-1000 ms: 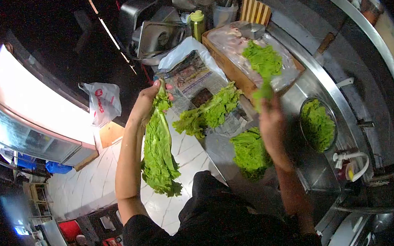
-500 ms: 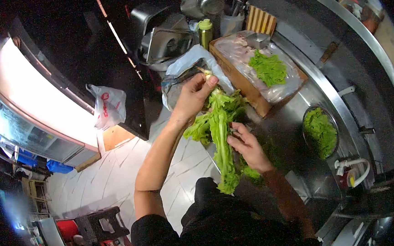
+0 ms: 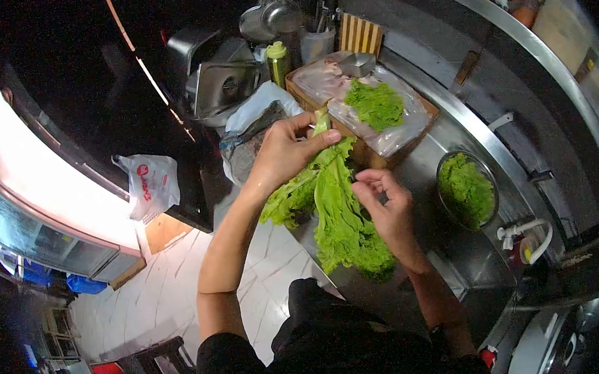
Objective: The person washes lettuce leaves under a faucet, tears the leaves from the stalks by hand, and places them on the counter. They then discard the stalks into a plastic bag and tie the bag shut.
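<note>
My left hand is closed round the pale stem end of a bunch of green lettuce, which hangs leafy end down in front of me. The frilly leaves fan out below, some to the left and the rest toward the counter. Beside the right edge of the leaves is my right hand, fingers curled and thumb tip close to the index finger. Whether a leaf edge is caught in that pinch is too small to tell.
A cardboard box lined with clear plastic has lettuce leaves on top. More lettuce fills a round bowl at right, near a white tap. A green-capped bottle, metal pans and a plastic bag stand behind.
The lettuce leaves now spread wider, where a long leaf hung narrow before. My right hand's fingers have curled in and moved slightly up and right. The view has shifted.
</note>
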The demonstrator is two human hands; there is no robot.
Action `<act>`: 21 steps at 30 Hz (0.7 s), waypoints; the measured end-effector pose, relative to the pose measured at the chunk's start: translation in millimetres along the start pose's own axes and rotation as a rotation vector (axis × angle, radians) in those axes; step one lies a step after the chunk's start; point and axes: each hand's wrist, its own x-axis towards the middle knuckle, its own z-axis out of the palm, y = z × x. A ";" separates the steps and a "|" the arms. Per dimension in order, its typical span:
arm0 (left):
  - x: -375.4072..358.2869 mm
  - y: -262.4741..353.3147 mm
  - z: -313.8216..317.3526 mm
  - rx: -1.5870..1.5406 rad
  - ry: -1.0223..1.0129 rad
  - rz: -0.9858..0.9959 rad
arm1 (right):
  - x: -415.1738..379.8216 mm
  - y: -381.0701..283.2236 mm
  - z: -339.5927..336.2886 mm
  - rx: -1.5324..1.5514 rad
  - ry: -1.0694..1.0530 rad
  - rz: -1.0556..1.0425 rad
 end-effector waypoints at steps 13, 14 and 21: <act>4.8 0.0 5.1 -0.174 -0.079 0.044 | 23.3 13.9 -19.1 0.079 -0.183 0.005; 4.3 -1.3 7.7 -0.171 -0.080 0.048 | 20.4 13.8 -21.3 0.119 -0.231 0.193; -0.6 1.2 24.9 -0.222 -0.084 0.122 | 37.1 -19.4 -18.4 0.645 -0.443 0.603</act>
